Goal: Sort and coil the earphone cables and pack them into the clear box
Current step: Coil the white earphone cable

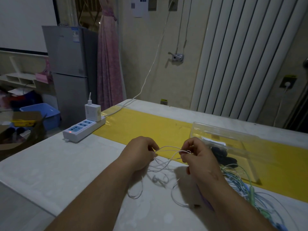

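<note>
Head view. We see both forearms reaching over the table (50, 164). The left hand (141, 152) has its fingers curled in, pinching several strands of the white earphone cable (168, 149). The right hand (198, 157) pinches a small loop of the same cable at its fingertips. Between the two hands the strands run taut and cross one another. Below them the slack falls in loose loops on the table, with the earbuds (157, 180) lying among those loops.

The clear box (233, 132) sits on the yellow strip (141, 127), just beyond the right hand. Dark earphones (221, 155) show through its wall, though we cannot tell how they are coiled. A bundle of blue and green cables (241, 182) lies just beside the right forearm, outside the box. A power strip (83, 129) stands well apart to the left.

We judge the main risk to be a knot: pulling the hands apart while the strands cross could tighten the slack loops around the earbuds. A second risk is that the right forearm sweeps the white slack into the coloured bundle and mixes sets meant to be sorted. A loose pinch could also let the started loop spring open.
</note>
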`<state>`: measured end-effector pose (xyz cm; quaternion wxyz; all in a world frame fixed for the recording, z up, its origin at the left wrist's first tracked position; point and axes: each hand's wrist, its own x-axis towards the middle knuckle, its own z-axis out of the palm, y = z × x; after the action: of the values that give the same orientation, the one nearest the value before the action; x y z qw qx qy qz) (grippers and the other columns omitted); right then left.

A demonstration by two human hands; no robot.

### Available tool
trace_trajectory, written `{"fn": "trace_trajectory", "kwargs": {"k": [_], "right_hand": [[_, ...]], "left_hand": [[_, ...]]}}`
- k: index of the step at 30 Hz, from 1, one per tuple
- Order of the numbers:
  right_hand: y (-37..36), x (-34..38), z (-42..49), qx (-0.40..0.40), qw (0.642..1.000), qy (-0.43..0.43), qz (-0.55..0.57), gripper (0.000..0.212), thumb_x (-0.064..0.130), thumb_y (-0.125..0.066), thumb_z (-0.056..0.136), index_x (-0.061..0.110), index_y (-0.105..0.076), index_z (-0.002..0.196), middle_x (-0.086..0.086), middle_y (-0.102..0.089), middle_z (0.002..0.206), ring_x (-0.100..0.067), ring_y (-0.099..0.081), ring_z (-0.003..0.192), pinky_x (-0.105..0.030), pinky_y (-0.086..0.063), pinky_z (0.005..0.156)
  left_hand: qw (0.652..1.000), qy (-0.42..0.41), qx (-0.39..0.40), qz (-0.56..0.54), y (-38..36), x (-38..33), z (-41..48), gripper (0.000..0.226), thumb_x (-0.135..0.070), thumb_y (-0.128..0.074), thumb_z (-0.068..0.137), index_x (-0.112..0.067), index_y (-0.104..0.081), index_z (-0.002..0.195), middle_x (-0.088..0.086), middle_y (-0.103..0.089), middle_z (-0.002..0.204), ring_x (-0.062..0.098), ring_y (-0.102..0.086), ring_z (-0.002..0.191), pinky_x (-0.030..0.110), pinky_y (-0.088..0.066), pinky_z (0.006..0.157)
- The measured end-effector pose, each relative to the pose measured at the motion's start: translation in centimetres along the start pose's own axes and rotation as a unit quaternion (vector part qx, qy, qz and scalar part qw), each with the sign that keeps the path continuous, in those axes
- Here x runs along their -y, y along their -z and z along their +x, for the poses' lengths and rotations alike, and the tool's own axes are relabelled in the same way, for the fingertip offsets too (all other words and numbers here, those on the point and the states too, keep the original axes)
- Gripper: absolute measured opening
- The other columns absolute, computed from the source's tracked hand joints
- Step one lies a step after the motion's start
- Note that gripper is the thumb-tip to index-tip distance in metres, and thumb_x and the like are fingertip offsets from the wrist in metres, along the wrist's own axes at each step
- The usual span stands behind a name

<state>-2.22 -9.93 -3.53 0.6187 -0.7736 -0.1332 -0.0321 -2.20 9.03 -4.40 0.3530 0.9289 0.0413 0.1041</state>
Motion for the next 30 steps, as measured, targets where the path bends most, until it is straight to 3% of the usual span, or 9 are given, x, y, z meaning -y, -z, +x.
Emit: {"fn": "trace_trajectory", "kwargs": {"k": [3,5,11,13,17,23,27,30], "right_hand": [[0.1,0.1,-0.1,-0.003,1.0,-0.011,0.008,0.025,-0.005,-0.056,0.082,0.019,-0.057,0.074,0.0,-0.056,0.07,-0.016,-0.045,0.061,-0.032,-0.042,0.052],[0.2,0.2,-0.2,0.0,1.0,-0.019,0.014,0.023,-0.007,-0.057,0.079,0.016,-0.059,0.076,-0.002,-0.056,0.072,-0.017,-0.047,0.064,-0.031,-0.044,0.053],[0.1,0.9,-0.5,0.008,0.996,-0.069,0.059,0.022,0.006,-0.059,0.071,0.016,-0.065,0.09,-0.008,-0.063,0.093,-0.02,-0.059,0.072,-0.028,-0.045,0.048],[0.2,1.0,-0.5,0.002,0.996,-0.075,0.057,0.024,-0.003,-0.054,0.08,0.015,-0.063,0.093,-0.01,-0.063,0.097,-0.021,-0.065,0.074,-0.028,-0.044,0.047],[0.1,1.0,-0.6,-0.006,0.995,-0.08,0.053,0.029,-0.01,-0.054,0.079,0.014,-0.064,0.093,-0.009,-0.064,0.1,-0.021,-0.073,0.079,-0.026,-0.044,0.046],[0.3,0.5,-0.3,-0.061,0.997,-0.049,0.023,0.012,0.005,-0.061,0.086,0.015,-0.066,0.082,-0.005,-0.069,0.08,-0.018,-0.071,0.068,-0.027,-0.045,0.048],[0.1,0.3,-0.2,-0.089,0.996,-0.003,-0.017,0.013,0.009,-0.059,0.084,0.018,-0.065,0.078,-0.001,-0.064,0.073,-0.019,-0.054,0.069,-0.032,-0.039,0.062],[0.1,0.7,-0.3,-0.109,0.994,0.014,0.013,0.011,0.023,-0.054,0.077,0.02,-0.064,0.076,0.005,-0.053,0.055,-0.021,-0.044,0.056,-0.033,-0.035,0.058]], "left_hand": [[0.995,0.03,-0.044,-0.086,0.4,-0.1,-0.1,0.012,-0.008,-0.068,0.085,-0.019,-0.071,0.081,-0.003,-0.068,0.073,0.008,-0.063,0.061,0.026,-0.055,0.064],[0.987,0.045,-0.075,-0.136,0.8,-0.3,-0.1,0.01,-0.007,-0.067,0.086,-0.015,-0.071,0.082,-0.002,-0.065,0.068,0.011,-0.059,0.059,0.031,-0.053,0.064],[0.941,0.1,-0.118,-0.3,1.9,-0.5,-0.4,0.007,-0.006,-0.064,0.089,-0.005,-0.071,0.09,0.012,-0.068,0.08,0.019,-0.06,0.069,0.034,-0.056,0.069],[0.925,0.123,-0.118,-0.34,2.1,-0.4,-0.2,0.007,-0.006,-0.063,0.09,-0.004,-0.07,0.09,0.013,-0.067,0.081,0.02,-0.06,0.069,0.034,-0.056,0.07],[0.886,0.16,-0.161,-0.403,2.0,-0.4,0.4,0.01,-0.002,-0.056,0.092,-0.004,-0.063,0.085,0.014,-0.064,0.078,0.021,-0.059,0.068,0.03,-0.051,0.064],[0.871,0.171,-0.238,-0.393,2.4,-0.1,0.9,0.014,-0.008,-0.051,0.093,-0.014,-0.06,0.085,0.007,-0.055,0.072,0.02,-0.049,0.063,0.033,-0.044,0.061],[0.86,0.189,-0.248,-0.404,2.1,0.3,1.3,0.013,-0.011,-0.047,0.09,-0.013,-0.059,0.094,0.004,-0.047,0.07,0.019,-0.039,0.055,0.027,-0.033,0.048],[0.852,0.201,-0.26,-0.408,2.0,0.3,1.4,0.011,-0.012,-0.045,0.093,-0.013,-0.055,0.097,0.006,-0.048,0.073,0.02,-0.039,0.057,0.026,-0.031,0.045]]}}
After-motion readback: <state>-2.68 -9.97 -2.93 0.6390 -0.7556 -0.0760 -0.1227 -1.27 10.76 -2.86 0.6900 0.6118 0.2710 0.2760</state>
